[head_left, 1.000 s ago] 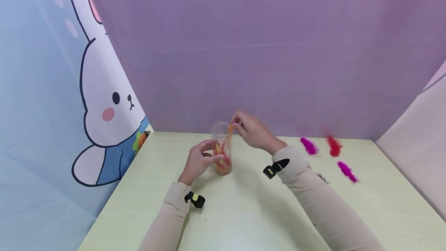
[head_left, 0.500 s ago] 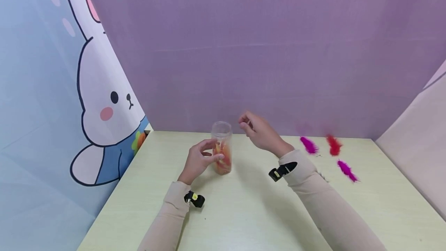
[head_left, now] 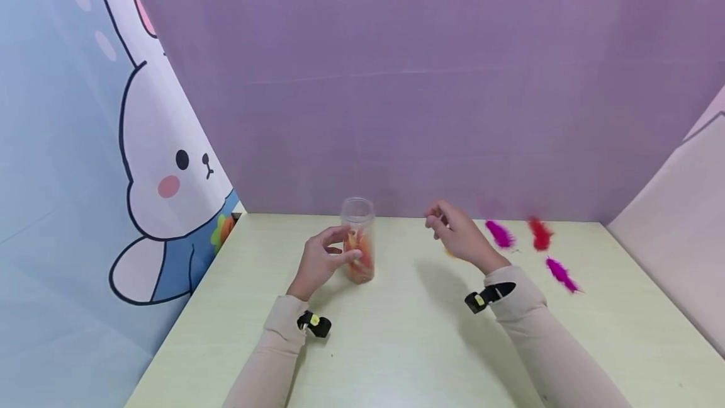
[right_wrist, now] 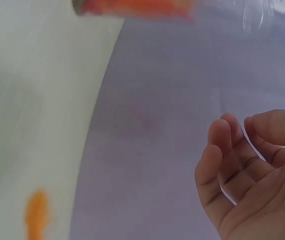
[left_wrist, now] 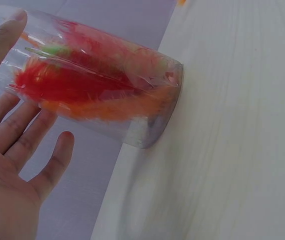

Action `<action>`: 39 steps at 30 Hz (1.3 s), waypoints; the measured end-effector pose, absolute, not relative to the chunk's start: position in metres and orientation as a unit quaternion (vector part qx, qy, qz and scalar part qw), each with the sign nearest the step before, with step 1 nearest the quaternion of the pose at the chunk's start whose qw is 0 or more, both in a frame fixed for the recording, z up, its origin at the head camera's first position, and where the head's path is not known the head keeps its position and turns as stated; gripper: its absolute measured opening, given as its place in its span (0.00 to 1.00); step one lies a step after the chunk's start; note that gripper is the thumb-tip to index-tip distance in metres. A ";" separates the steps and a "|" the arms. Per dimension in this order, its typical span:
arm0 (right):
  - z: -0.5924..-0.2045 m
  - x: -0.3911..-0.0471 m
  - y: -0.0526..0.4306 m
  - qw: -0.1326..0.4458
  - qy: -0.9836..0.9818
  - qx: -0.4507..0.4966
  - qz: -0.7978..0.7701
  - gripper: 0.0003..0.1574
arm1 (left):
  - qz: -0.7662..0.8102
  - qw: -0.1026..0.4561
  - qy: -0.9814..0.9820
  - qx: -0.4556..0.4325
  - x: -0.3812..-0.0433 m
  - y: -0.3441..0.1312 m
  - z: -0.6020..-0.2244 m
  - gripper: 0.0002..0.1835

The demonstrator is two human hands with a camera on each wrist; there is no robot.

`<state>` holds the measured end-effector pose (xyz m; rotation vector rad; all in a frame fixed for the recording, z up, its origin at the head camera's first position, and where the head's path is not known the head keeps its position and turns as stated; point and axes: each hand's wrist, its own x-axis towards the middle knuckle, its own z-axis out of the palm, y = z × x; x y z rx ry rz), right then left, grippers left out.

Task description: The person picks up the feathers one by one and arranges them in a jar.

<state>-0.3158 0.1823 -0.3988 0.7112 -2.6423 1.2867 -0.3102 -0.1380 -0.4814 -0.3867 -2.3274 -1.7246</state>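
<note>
Head view: left hand has its grip round a clear cylindrical jar, upright on pale wood-grain tabletop; fluffy red, orange and green feathers inside. Right hand off to the jar's right, above the tabletop, grip slack and bare, fingers loosely curled. Loose orange feather on tabletop, blurred in right wrist view. Two magenta feathers and one fluffy red feather lie farther right

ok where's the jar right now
In the head view, the jar stands on the table just below the picture's centre, held by the left hand, with the right hand off to its right.
</note>
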 end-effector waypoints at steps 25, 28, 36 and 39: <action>-0.449 -0.290 0.336 0.156 -0.871 0.053 0.463 0.19 | -0.579 0.119 -0.794 -0.141 -0.308 -0.139 -0.482 0.31; -0.452 -0.287 0.352 0.153 -0.875 0.016 0.459 0.21 | -0.580 0.117 -0.793 -0.143 -0.308 -0.139 -0.481 0.32; -0.465 -0.281 0.391 0.150 -0.902 -0.045 0.403 0.25 | -0.579 0.111 -0.795 -0.139 -0.305 -0.139 -0.481 0.31; -0.471 -0.281 0.399 0.143 -0.909 -0.054 0.389 0.25 | -0.579 0.114 -0.795 -0.138 -0.305 -0.140 -0.481 0.31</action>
